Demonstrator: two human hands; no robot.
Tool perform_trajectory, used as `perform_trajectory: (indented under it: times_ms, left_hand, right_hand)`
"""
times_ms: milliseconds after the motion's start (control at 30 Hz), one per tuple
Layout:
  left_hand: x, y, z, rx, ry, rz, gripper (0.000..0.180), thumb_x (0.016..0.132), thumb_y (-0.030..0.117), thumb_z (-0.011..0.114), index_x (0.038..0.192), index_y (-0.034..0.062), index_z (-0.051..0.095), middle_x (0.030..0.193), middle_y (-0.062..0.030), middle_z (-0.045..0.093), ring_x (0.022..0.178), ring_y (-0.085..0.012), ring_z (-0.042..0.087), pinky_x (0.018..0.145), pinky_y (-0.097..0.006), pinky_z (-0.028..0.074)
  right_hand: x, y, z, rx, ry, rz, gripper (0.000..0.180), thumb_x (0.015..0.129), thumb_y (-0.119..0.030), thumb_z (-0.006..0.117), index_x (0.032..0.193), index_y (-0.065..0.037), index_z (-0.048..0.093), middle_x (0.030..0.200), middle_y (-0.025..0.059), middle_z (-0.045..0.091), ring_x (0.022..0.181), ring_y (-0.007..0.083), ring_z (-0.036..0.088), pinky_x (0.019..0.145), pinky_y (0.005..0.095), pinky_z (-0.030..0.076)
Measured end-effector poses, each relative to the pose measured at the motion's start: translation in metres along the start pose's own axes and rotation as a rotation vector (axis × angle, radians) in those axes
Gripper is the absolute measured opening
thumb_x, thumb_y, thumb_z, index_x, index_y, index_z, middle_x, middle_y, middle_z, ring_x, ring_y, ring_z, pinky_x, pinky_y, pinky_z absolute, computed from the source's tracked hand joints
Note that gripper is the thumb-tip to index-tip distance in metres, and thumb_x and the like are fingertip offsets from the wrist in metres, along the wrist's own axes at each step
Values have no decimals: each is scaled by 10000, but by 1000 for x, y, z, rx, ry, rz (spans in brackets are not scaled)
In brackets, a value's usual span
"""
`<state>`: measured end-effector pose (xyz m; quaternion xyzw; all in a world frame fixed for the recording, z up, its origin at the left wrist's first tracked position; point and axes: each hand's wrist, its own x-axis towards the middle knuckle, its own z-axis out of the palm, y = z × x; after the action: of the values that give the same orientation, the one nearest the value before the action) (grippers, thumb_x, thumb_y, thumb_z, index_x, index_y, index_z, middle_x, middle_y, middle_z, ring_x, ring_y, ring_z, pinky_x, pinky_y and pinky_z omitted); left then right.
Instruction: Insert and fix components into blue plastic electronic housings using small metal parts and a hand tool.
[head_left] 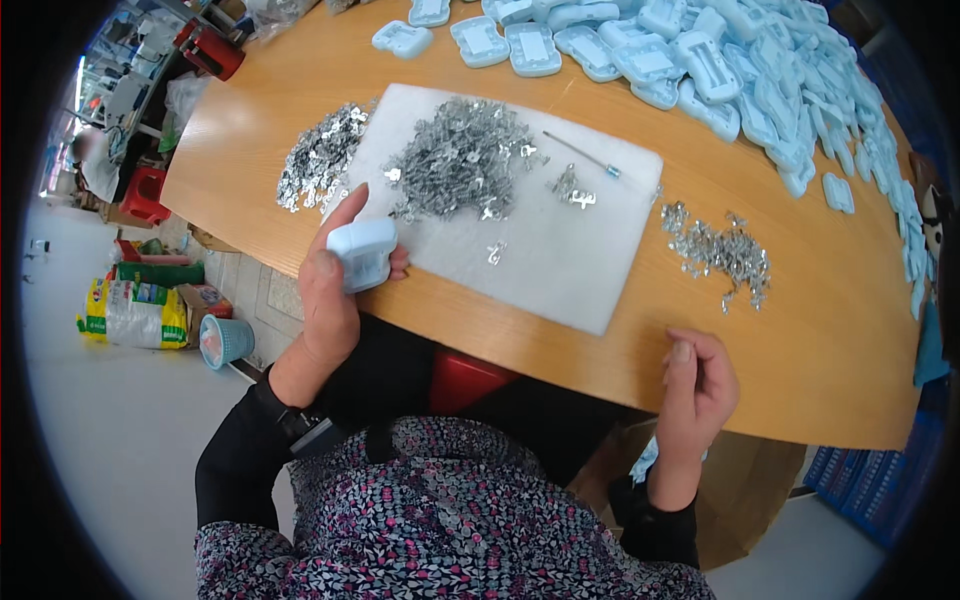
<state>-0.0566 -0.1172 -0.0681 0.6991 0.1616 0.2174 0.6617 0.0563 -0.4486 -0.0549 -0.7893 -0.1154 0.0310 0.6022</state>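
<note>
A light blue plastic casing (364,252) with a recessed inner side is gripped in my left hand (335,290), at the table's near edge by the white foam sheet. My right hand (700,385) is over the near edge further right, its fingers curled and the thumb against them; whether anything small is between them I cannot make out. Nearest to it is a small heap of shiny metal pieces (722,252). On the foam sheet (560,290) lie a large pile of metal clips (462,158), a few loose clips (574,190) and a thin screwdriver (585,153).
Many light blue casings (740,75) are heaped across the far right of the wooden table (830,340). Another pile of metal pieces (322,158) sits left of the foam. A blue basket (226,340) and a yellow-and-white sack (135,312) stand on the floor. Below the right edge is a cardboard box (755,490).
</note>
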Motion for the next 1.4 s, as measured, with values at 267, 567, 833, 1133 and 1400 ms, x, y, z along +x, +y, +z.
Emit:
perform_trajectory:
  times_ms: [267, 567, 833, 1133, 1400]
  left_hand:
    - [2, 5, -8, -88, -86, 23, 799, 1017, 593, 396, 1510, -35, 359, 1066, -142, 657, 913, -204, 660, 817, -345, 551]
    - [12, 9, -16, -230, -212, -72, 782, 1012, 577, 369, 1564, 32, 271, 1031, -139, 647, 906, -217, 644, 812, -360, 541]
    - [28, 5, -40, -419, -433, -126, 714, 1049, 531, 356, 1552, 29, 282, 1090, -146, 648, 969, -233, 666, 834, -376, 556]
    - [37, 10, -51, -789, -456, -402, 575, 1066, 471, 333, 1461, 60, 403, 1041, -155, 678, 928, -254, 685, 780, -449, 588]
    - [32, 17, -31, -753, -478, -481, 525, 930, 169, 661, 1391, 8, 468, 1009, -83, 657, 869, -178, 677, 784, -349, 586]
  right_hand:
    - [-1, 6, 15, -62, 72, -48, 91, 958, -26, 626, 984, 46, 675, 840, 21, 624, 767, 70, 546, 695, 222, 450]
    - [8, -15, 41, -28, 193, 1, 120, 962, -93, 653, 1003, 13, 691, 805, -23, 596, 752, 52, 527, 692, 211, 449]
    - [25, -55, 139, -507, -130, -257, 211, 870, -152, 703, 1062, -66, 716, 935, 143, 687, 862, 311, 673, 788, 385, 534]
    - [27, -64, 158, -299, -133, -156, 93, 903, -63, 721, 951, 17, 715, 889, 3, 678, 751, 64, 585, 701, 221, 481]
    - [12, -100, 171, -235, -285, -371, 153, 878, -85, 680, 1002, 0, 709, 945, 122, 686, 885, 265, 673, 804, 325, 518]
